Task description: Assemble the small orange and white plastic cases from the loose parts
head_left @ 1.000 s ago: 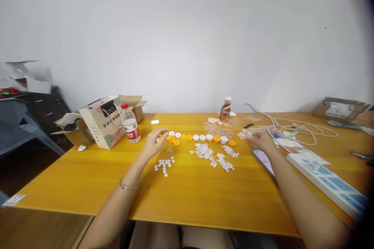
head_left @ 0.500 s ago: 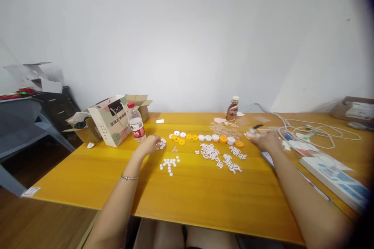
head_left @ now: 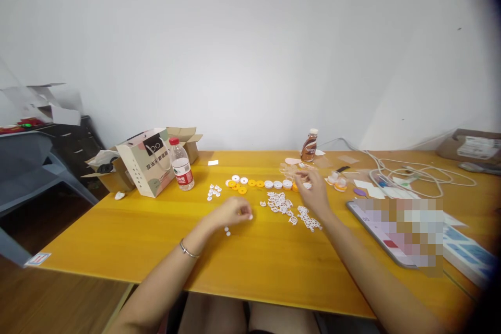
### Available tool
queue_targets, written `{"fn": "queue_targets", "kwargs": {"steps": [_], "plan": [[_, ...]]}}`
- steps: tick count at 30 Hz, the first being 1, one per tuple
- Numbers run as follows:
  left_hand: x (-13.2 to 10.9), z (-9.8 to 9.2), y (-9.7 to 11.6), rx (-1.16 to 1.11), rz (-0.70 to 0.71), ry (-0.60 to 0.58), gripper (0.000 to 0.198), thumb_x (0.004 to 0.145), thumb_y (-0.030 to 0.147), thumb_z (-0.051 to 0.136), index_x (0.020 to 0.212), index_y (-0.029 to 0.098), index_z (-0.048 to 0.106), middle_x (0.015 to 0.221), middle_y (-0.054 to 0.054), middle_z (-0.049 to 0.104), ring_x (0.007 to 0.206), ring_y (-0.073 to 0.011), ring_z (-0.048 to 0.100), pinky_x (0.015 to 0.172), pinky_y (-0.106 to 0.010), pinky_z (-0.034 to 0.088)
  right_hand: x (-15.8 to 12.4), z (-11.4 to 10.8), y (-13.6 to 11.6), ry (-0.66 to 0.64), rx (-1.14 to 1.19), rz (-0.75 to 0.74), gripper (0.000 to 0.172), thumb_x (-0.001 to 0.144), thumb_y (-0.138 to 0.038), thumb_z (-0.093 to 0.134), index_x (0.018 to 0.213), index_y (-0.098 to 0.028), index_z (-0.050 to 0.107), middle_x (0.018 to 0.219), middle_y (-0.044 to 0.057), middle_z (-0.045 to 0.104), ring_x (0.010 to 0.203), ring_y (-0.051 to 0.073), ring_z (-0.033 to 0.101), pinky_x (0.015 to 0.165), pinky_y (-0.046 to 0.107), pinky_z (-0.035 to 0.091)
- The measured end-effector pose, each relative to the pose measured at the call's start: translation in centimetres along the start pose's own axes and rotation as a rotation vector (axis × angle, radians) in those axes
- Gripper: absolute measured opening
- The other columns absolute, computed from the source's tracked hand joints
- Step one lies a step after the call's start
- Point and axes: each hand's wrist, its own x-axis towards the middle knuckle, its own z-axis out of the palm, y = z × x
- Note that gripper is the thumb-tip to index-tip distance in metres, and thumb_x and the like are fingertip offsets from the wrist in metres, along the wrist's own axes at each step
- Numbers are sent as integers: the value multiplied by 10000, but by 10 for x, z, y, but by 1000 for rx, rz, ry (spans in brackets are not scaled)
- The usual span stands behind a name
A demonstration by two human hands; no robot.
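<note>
Where the small white discs (head_left: 227, 230) lie mid-desk (head_left: 274, 263), toward the near edge, the left hand (head_left: 234, 212) rests knuckles-up over them, fingers curled down; whether it pinches one cannot be told. Right hand (head_left: 314, 194) hovers loosely curled above the white cut-out pieces (head_left: 278, 202), reaching to the row of orange and white caps (head_left: 256, 183) nearer the far edge; grip unclear. Water bottle (head_left: 182, 171) stands toward the left edge.
</note>
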Motion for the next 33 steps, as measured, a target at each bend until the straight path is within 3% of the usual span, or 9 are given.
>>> {"fn": "queue_targets", "kwargs": {"steps": [3, 5, 8, 12, 16, 20, 23, 27, 33], "plan": [[6, 25, 17, -15, 101, -59, 126, 757, 224, 493, 786, 154, 594, 738, -29, 617, 645, -111, 550, 612, -195, 406, -14, 11, -18, -119, 79, -34, 144, 783, -282, 440, 804, -185, 545, 796, 48, 551, 736, 172, 479, 716, 302, 379], [6, 30, 18, -27, 106, -70, 123, 756, 220, 503, 814, 153, 589, 741, -30, 618, 630, -109, 551, 593, -193, 407, -21, 15, -23, -166, 115, -24, 139, 785, -280, 445, 804, -184, 543, 786, 48, 552, 744, 175, 486, 711, 301, 382], [8, 22, 7, 12, 82, 15, 184, 784, 280, 491, 907, 162, 562, 813, -26, 618, 685, -104, 561, 622, -188, 417, -29, 18, -24, -205, 151, -9, 144, 787, -282, 444, 812, -183, 545, 792, 50, 554, 753, 178, 494, 708, 304, 386], [22, 7, -18, 377, -83, 200, 161, 816, 255, 444, 859, 163, 568, 862, -45, 596, 797, -141, 544, 702, -239, 401, -36, 22, -23, -235, 178, 4, 147, 785, -289, 446, 811, -183, 545, 777, 45, 554, 718, 171, 501, 680, 299, 397], [40, 13, -38, 511, -123, 228, 185, 824, 182, 414, 762, 126, 579, 871, -116, 565, 856, -222, 508, 734, -344, 356, -40, 24, -24, -255, 193, -22, 142, 790, -287, 441, 802, -185, 539, 743, 34, 540, 698, 163, 501, 667, 289, 402], [45, 21, -39, 578, -85, 218, 196, 837, 140, 384, 766, 126, 566, 854, -122, 550, 883, -226, 480, 746, -359, 317, -42, 21, -27, -271, 206, -28, 149, 797, -290, 434, 796, -189, 543, 729, 27, 533, 692, 158, 498, 661, 282, 402], [32, 16, -26, 597, 53, 185, 193, 861, 179, 363, 836, 157, 553, 843, -82, 548, 847, -187, 471, 728, -322, 302, -42, 19, -29, -283, 213, -15, 152, 798, -292, 434, 790, -188, 545, 729, 26, 533, 694, 156, 497, 661, 278, 401], [4, 7, -1, 601, 393, 161, 196, 879, 192, 334, 911, 174, 527, 857, -52, 543, 795, -145, 450, 681, -278, 282, -42, 19, -32, -296, 236, -10, 153, 799, -289, 432, 788, -188, 547, 726, 27, 534, 690, 156, 494, 664, 280, 402], [-11, 14, 18, 625, 521, 68, 230, 883, 181, 322, 818, 161, 542, 797, -45, 553, 747, -138, 445, 663, -282, 269, -45, 21, -35, -363, 262, -2, 150, 802, -286, 431, 803, -189, 545, 745, 33, 533, 714, 162, 501, 674, 287, 409]]}}
